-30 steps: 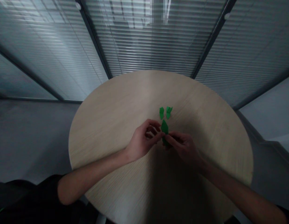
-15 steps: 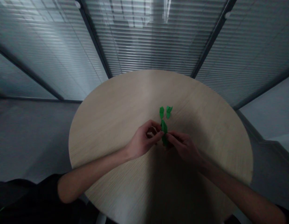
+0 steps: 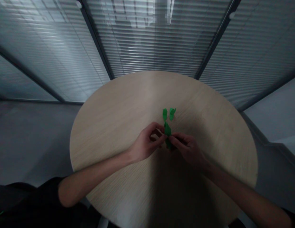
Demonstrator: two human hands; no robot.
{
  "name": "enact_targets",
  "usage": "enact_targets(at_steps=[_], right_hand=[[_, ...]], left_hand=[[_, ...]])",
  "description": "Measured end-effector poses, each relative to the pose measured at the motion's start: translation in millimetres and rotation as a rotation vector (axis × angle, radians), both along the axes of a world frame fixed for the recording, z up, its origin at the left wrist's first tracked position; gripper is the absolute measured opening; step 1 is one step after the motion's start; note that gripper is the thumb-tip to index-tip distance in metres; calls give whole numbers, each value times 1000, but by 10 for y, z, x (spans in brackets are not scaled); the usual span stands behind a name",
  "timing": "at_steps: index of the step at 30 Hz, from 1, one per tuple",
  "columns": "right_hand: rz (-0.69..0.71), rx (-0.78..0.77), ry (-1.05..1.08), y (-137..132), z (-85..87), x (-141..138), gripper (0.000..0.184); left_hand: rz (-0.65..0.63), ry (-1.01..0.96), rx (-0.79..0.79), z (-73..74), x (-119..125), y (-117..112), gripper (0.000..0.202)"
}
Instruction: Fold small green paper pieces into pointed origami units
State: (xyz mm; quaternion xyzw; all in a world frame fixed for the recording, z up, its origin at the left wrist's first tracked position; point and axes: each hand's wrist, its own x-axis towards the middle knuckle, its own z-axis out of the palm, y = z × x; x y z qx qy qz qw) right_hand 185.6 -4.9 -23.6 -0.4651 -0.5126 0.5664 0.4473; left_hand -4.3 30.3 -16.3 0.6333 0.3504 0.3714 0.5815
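Note:
Over the middle of a round pale wooden table [image 3: 114, 126], my left hand [image 3: 146, 144] and my right hand [image 3: 189, 148] meet, both pinching one small green folded paper piece [image 3: 167, 129] between thumb and fingertips. The piece stands upright between the two hands, and its lower part is hidden behind my fingers. Just beyond it, two more small green folded paper pieces [image 3: 168, 114] lie side by side on the tabletop, untouched.
Glass walls with closed horizontal blinds [image 3: 147, 41] and dark frames rise right behind the table's far edge. Grey floor [image 3: 30, 139] lies to the left of the table, and a pale wall section [image 3: 278, 117] to the right.
The green piece has narrowed slightly between my fingertips and both hands have shifted a little upward. The two pieces on the table have not moved.

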Motion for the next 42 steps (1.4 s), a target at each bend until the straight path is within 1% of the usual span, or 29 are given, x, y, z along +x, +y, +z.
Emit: enact_targets(at_steps=[3, 6, 12, 14, 16, 19, 22, 25, 31, 34, 37, 42], right_hand=[[-14, 13, 2, -2, 11, 0, 34], [-26, 35, -12, -1, 13, 3, 34], [-45, 65, -14, -15, 9, -9, 33], [-53, 77, -31, -22, 19, -15, 33], [-57, 90, -47, -26, 31, -17, 34], [-65, 107, -53, -27, 42, -15, 34], [-73, 114, -53, -27, 45, -10, 34], [-78, 118, -79, -32, 45, -11, 33], [-57, 126, -159, -51, 29, -20, 31], [-52, 110, -159, -47, 39, -19, 32], [-36, 68, -107, -33, 73, -14, 34], [-28, 45, -55, -18, 102, -2, 36]], left_hand=[[-2, -5, 35, 1, -5, -5, 22], [8, 7, 120, -3, -13, -4, 16], [29, 30, 418, -1, -37, 0, 3], [34, 29, 525, -6, -42, 2, 7], [65, 42, 623, -15, -46, 5, 12], [117, 86, 728, -27, -51, 11, 18], [111, 107, 787, -26, -57, 11, 21], [107, 119, 817, -8, -59, -1, 19], [168, 143, 739, 10, -41, -24, 17], [137, 143, 748, -5, -39, -15, 13], [117, 141, 821, -25, -53, -1, 12], [119, 215, 1026, -48, -91, 13, 19]])
